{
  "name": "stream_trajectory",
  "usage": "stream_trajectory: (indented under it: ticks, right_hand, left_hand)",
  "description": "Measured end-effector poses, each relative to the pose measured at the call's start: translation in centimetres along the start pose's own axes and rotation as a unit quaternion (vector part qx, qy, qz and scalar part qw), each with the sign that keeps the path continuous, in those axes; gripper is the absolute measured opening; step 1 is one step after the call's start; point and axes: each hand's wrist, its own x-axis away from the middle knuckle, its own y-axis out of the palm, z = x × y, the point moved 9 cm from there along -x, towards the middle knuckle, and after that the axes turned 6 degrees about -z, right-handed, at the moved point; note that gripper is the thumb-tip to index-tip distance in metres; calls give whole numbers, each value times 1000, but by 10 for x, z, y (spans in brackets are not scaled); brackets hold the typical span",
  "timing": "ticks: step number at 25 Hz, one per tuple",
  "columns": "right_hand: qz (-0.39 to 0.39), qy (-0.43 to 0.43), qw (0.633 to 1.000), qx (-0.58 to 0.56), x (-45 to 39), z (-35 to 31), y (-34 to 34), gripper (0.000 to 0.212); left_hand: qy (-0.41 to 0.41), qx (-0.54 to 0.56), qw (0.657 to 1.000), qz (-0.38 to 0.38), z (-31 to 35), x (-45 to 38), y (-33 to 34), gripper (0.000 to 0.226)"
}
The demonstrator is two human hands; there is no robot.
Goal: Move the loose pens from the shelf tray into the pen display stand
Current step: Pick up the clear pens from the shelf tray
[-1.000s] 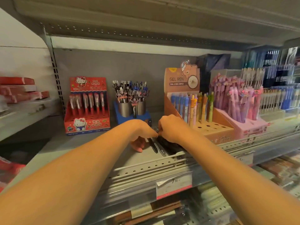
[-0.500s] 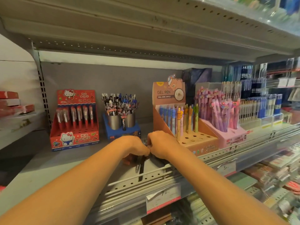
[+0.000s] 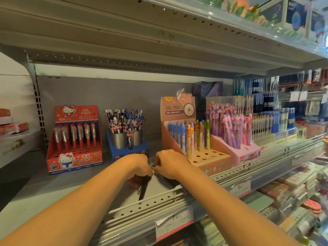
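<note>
Both hands meet at the shelf [image 3: 53,189] front: left hand [image 3: 140,167] grips dark pens [image 3: 144,185], right hand [image 3: 170,164] pinches their tops.

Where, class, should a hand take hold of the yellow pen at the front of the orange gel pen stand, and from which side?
Grip the yellow pen by its upper barrel, just under the topper, coming from above and in front. It stands upright in a hole of the stand, with other pens packed behind it, while empty holes leave its front open. Then lift it straight up.
</note>
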Motion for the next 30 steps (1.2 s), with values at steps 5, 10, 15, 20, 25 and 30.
stream_trajectory:
  ticks: [5, 10, 15, 20, 25, 30]
  right_hand:
    - [6, -10, 999, -39, -2, 1, 1, 5]
    - [24, -14, 998, -53, -4, 2, 0, 11]
    - [42, -28, 996, -72, -3, -1, -5, 14]
    - [201, -10, 966, -161, 10, 9, -36, 15]
    - [235, 8, 951, -199, 14, 18, -42, 16]
    - [129, 6, 957, -260, 16, 29, -43, 16]
  left_hand:
    - [-35, 145, 986, -71, -19, 4, 2, 7]
    - [-30, 150, 983, -101, -27, 7, -4, 21]
    - [-23, 167, 982, -89, -33, 7, -7, 15]
    - [-22, 92, 990, -106, -19, 10, 8, 17]
    - [-17, -34, 998, -57, -22, 7, 4, 40]
    - [-9, 108, 994, -31, -25, 9, -4, 21]
